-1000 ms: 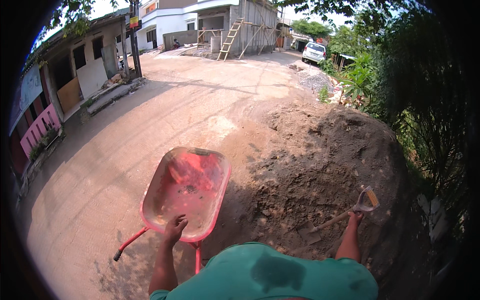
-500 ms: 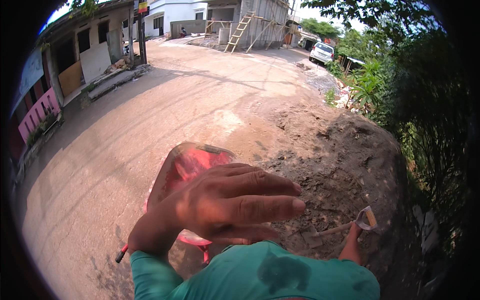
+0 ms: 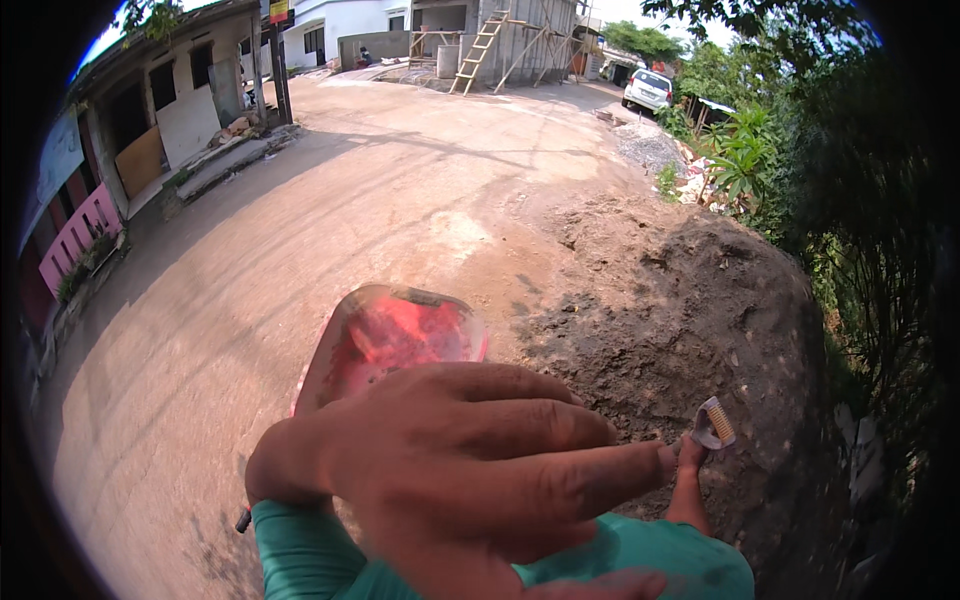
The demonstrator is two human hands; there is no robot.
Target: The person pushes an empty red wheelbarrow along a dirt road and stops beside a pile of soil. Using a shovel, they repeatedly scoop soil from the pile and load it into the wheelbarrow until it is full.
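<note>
My left hand (image 3: pixel 450 470) is raised close to the camera, its fingers stretched out with gaps between them, and it holds nothing. Behind it stands a red wheelbarrow (image 3: pixel 405 340), its tray smeared with dirt and partly covered by the hand. One wheelbarrow handle (image 3: pixel 243 520) with a dark grip pokes out beside my left sleeve. Farther right, my right hand (image 3: pixel 692 452) is closed around a shovel just below its D-shaped handle (image 3: pixel 714 424). The shovel's blade is hidden behind my left hand.
A broad mound of dark soil (image 3: pixel 680 310) lies ahead on the right, bordered by dense bushes (image 3: pixel 860 260). Pale paved road (image 3: pixel 300 220) stretches ahead to the left. Farther off are low houses (image 3: pixel 185 100), a wooden ladder (image 3: pixel 480 52) and a parked white car (image 3: pixel 648 90).
My left hand has moved lower and nearer the camera, its fingers spreading, so more of the wheelbarrow tray shows. The right hand and shovel handle have shifted slightly left and up; the blade has become hidden.
</note>
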